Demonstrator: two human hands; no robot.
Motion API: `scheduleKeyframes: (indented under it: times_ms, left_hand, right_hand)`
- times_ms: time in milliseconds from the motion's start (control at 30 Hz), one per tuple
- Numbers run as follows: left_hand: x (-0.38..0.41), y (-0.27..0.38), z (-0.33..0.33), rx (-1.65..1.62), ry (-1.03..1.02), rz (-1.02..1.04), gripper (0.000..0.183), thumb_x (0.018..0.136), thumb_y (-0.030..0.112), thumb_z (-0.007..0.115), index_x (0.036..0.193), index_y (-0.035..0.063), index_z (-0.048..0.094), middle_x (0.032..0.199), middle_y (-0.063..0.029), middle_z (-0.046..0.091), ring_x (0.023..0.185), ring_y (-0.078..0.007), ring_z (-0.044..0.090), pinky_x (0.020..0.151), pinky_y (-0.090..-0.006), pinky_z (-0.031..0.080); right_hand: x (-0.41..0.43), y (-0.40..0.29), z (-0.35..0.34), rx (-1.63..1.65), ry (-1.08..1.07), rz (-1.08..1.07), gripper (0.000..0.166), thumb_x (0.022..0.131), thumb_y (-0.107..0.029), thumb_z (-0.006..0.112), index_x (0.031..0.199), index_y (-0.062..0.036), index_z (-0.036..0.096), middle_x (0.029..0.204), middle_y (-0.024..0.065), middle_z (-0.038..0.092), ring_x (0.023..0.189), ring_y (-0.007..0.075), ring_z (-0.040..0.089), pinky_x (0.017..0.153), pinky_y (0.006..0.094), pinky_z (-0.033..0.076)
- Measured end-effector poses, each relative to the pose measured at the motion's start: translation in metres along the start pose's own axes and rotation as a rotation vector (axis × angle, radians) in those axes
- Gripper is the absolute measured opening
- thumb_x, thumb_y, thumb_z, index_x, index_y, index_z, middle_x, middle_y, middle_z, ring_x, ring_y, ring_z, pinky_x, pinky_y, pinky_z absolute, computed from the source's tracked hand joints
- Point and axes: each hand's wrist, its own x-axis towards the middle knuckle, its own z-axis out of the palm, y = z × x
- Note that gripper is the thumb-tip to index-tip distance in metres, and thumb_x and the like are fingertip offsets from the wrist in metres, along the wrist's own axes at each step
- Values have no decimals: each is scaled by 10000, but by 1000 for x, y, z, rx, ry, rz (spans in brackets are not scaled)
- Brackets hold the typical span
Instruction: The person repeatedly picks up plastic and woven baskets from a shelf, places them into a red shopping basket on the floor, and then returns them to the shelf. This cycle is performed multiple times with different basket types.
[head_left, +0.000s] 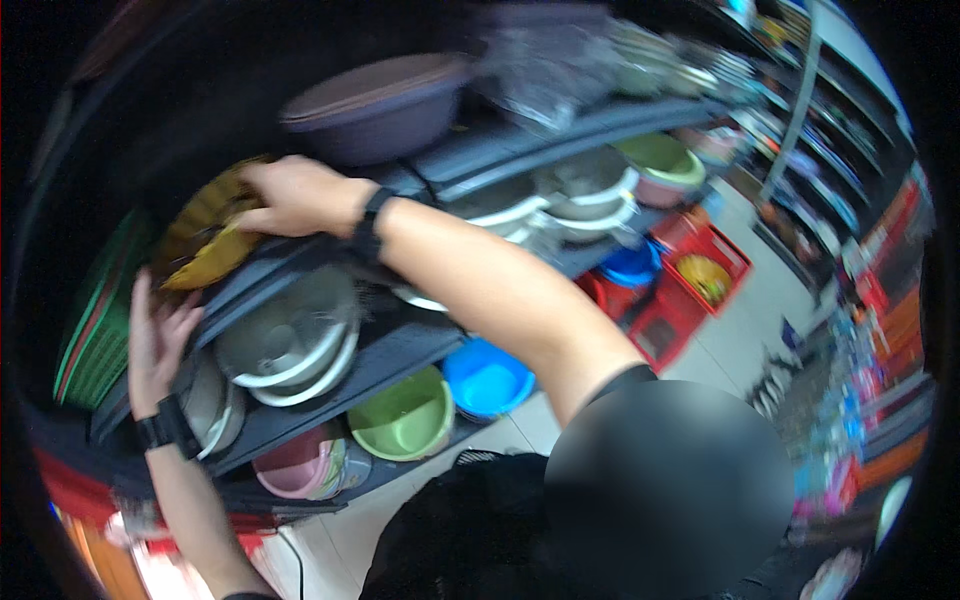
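Note:
My right hand (292, 196) grips the rim of a yellow plastic basket (214, 255), which is tilted over the upper shelf. Below the basket's lower end is my left hand (159, 337), fingers spread apart. Motion blur hides whether those fingers touch it. Just left of the basket, green plastic baskets (97, 330) lean on edge in a stack, with a red rim among them. A stack of purple-grey oval basins (382, 105) sits farther right on the same dark metal shelf (255, 274).
Metal bowls with white rims (292, 330) fill the middle shelf. Lower down are a pink basin (296, 469), a green basin (405, 416) and a blue basin (487, 379). Red crates (724, 262) stand on the tiled floor (712, 356). Plastic-wrapped goods (540, 67) sit on the upper shelf.

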Motion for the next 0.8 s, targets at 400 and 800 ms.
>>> scheduleKeyframes:
  times_ms: [400,800]
  left_hand:
    - [11,11,5,24,63,-22,833,987,555,619,1549,15,325,1550,-190,382,1352,-299,522,1099,-385,454]
    - [-6,14,37,127,95,8,808,979,614,590,1551,94,358,1516,-160,437,1265,-298,587,905,-356,556]
  right_hand:
    - [-1,-6,25,-53,168,122,547,848,-329,744,1297,-41,622,1019,261,722,1001,430,695,901,504,555]
    - [0,-1,26,-98,213,62,507,908,-296,699,1309,1,605,982,264,718,955,427,698,859,503,557]
